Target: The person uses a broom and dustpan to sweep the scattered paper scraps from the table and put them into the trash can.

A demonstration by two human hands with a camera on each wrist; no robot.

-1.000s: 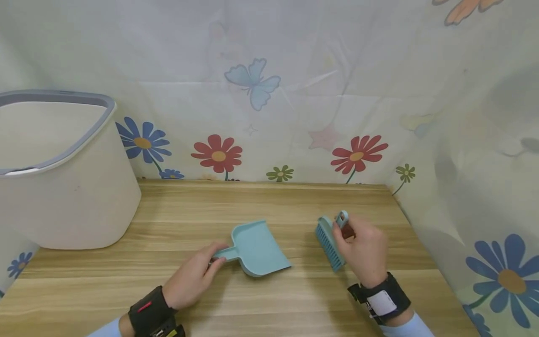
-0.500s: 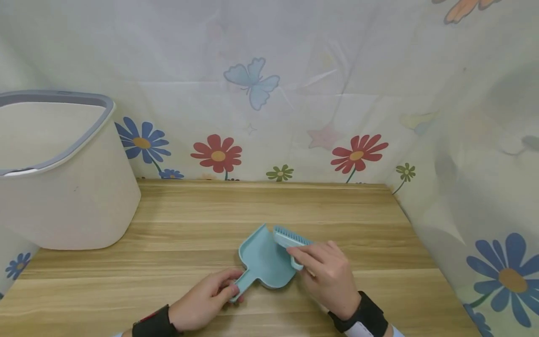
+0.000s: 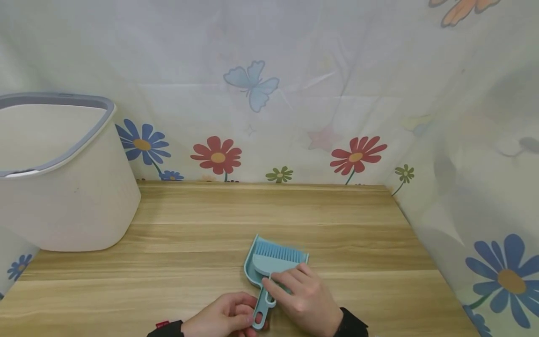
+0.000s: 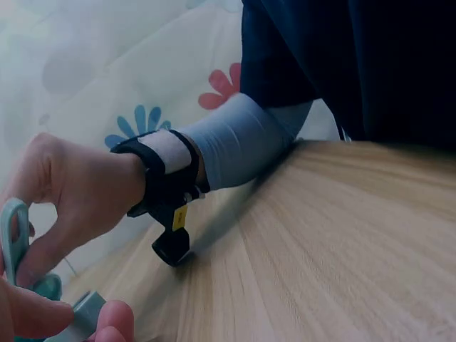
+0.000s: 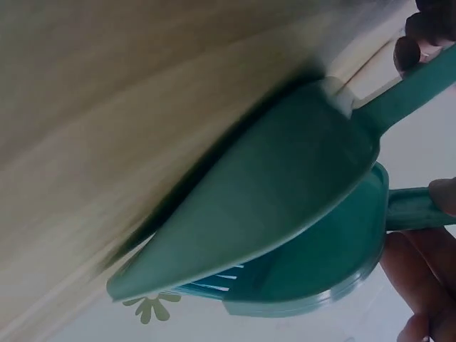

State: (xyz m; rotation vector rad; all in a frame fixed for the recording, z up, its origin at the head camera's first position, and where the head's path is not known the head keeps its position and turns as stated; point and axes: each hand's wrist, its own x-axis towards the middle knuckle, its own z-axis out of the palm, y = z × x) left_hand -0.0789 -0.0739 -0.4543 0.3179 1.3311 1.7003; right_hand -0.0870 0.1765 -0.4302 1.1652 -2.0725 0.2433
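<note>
A light-blue dustpan (image 3: 249, 267) is near the table's front, its handle pointing at the person. My left hand (image 3: 229, 314) grips the end of that handle. Pinched in my right hand (image 3: 309, 299) is a matching hand brush (image 3: 269, 265), bristles facing away. In the head view the brush overlaps the inside of the pan. From the right wrist, the dustpan (image 5: 249, 185) appears side-on with the brush (image 5: 313, 263) along its open side; whether they touch fully is unclear. The left wrist view has my right hand (image 4: 92, 189) close by at the brush's looped handle (image 4: 14, 239).
A white bin (image 3: 80, 201) with a grey rim stands at the left of the wooden table (image 3: 202, 220). Behind and to the right hangs a flower-printed curtain (image 3: 294, 107).
The brush has come left from the right side, turned, and moved over the dustpan. The dustpan has swung round and drawn toward the person, so its handle points nearer the front edge.
</note>
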